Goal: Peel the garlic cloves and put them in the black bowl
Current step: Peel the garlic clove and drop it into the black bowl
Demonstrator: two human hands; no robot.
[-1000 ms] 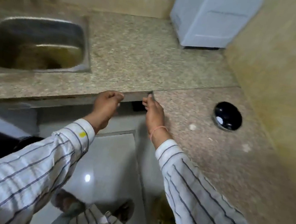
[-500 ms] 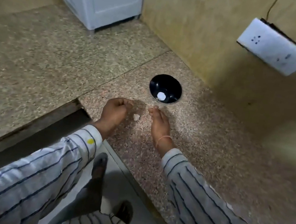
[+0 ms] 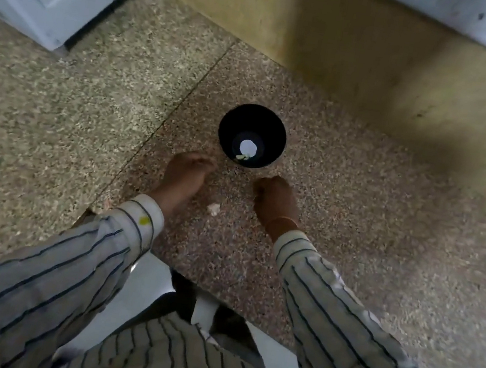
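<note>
**Holding two curled hands just short of the black bowl**

The black bowl (image 3: 232,125) is standing on the speckled counter (image 3: 354,232), straight ahead of the person and centred on the gap between the two hands. Its near rim is lying just beyond both sets of knuckles, so neither hand is clearly the closer one. A small greenish-white scrap (image 3: 241,157) is resting in the bottom of the bowl, beside a round spot of glare.

The left hand (image 3: 186,172) is reaching forward with its back to the camera and its fingers (image 3: 206,159) bending down and inward towards the bowl. The right hand (image 3: 275,199) is bunching into a tighter curl, thumb side facing the gap. The curled fingers are hiding both palms, so I cannot tell whether either hand is pinching a garlic clove or holding nothing.

One pale lump (image 3: 213,208), probably garlic or a bit of its skin, is lying loose on the counter behind the fingers. It is sitting between the two wrists, nearer the left wrist than the right. It is too small and blurred for its long axis to be read.

Judging from this, any drop into the bowl is needing only a short push forward. Reaching the lump is calling for a pull back towards the body, most easily by the left hand.
</note>
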